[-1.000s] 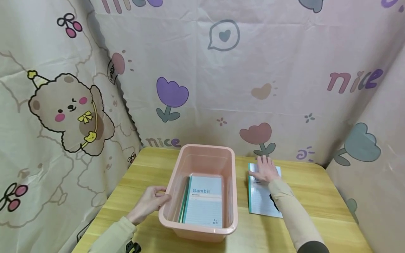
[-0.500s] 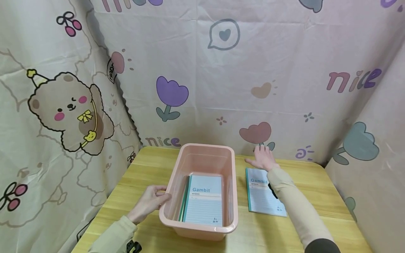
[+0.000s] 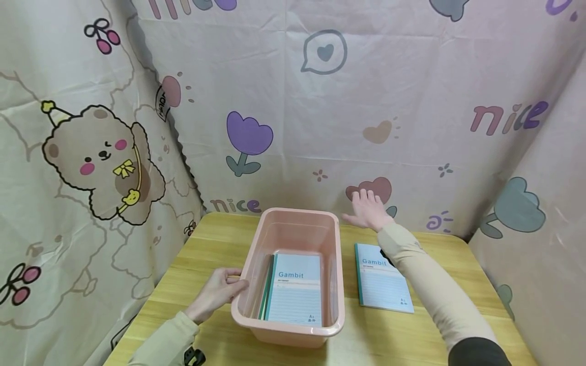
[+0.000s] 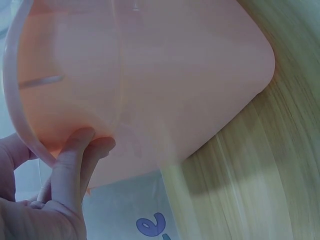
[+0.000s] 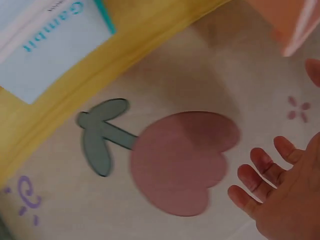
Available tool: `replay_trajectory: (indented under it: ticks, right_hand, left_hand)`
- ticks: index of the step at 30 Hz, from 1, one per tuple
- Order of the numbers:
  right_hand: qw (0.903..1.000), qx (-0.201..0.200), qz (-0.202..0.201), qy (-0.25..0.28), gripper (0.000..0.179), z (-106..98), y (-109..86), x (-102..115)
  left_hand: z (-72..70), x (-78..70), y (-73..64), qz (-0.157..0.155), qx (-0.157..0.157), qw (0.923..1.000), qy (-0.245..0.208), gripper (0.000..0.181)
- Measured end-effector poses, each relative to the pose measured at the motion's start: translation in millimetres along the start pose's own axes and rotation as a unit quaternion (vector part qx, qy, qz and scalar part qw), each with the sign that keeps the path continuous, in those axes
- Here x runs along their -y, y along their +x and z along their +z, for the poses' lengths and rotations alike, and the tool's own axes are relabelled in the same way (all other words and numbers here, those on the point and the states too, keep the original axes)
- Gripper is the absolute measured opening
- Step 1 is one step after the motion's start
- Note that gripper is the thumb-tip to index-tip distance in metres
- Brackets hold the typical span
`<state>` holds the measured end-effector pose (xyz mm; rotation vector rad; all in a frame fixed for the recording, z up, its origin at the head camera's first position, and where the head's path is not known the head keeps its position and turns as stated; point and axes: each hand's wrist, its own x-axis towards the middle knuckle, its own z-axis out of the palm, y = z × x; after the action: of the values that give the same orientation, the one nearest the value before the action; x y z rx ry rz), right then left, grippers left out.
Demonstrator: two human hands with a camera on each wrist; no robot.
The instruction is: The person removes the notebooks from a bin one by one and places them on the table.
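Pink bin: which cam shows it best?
Head: it frames the whole pink bin and a Gambit notebook inside. Left wrist crops to part of its wall and rim, gripped by the left hand; right wrist catches just a piece, top right.

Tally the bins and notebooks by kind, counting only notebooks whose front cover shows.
Pink bin: 1
Notebooks with front cover showing: 2 (one notebook inside the bin, another notebook on the table)
Total: 3
Green edges beside the binned notebook suggest more underneath; how many, I cannot tell.
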<state>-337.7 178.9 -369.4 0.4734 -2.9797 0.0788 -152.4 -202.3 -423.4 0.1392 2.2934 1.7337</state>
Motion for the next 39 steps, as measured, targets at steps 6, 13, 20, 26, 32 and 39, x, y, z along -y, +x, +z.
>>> replay_trajectory:
  ticks: [6, 13, 20, 26, 32, 39]
  right_hand:
    - [0.9997, 0.009, -0.008, -0.019, 0.08, -20.4, 6.1, 29.1]
    - [0.9991, 0.017, -0.017, -0.034, 0.077, -36.1, 13.2, 67.2]
    - [0.9976, 0.046, -0.019, -0.048, 0.082, -44.5, 20.1, 109.8]
    - [0.996, 0.07, -0.022, -0.05, 0.086, -24.4, 21.4, 146.0]
    - [0.9957, 0.084, -0.015, -0.035, 0.088, 8.2, 22.4, 166.2]
    - [0.994, 0.109, -0.001, 0.006, 0.097, 48.4, 16.2, 176.0]
  left_hand:
    - [-0.9, 2.3, 0.0, -0.002, -0.005, 1.0, 0.004, 0.052]
    - [-1.7, 2.8, -0.2, 0.001, -0.008, 0.9999, 0.007, 0.052]
    - [-1.9, 3.8, 0.6, 0.004, -0.005, 1.0, 0.002, 0.053]
    - [-2.2, 4.1, -0.7, 0.006, -0.004, 1.0, 0.003, 0.052]
    - [-0.6, 1.3, -1.6, 0.001, -0.008, 0.9999, 0.008, 0.051]
    - [0.7, 0.4, -1.9, 0.006, -0.002, 1.0, 0.002, 0.05]
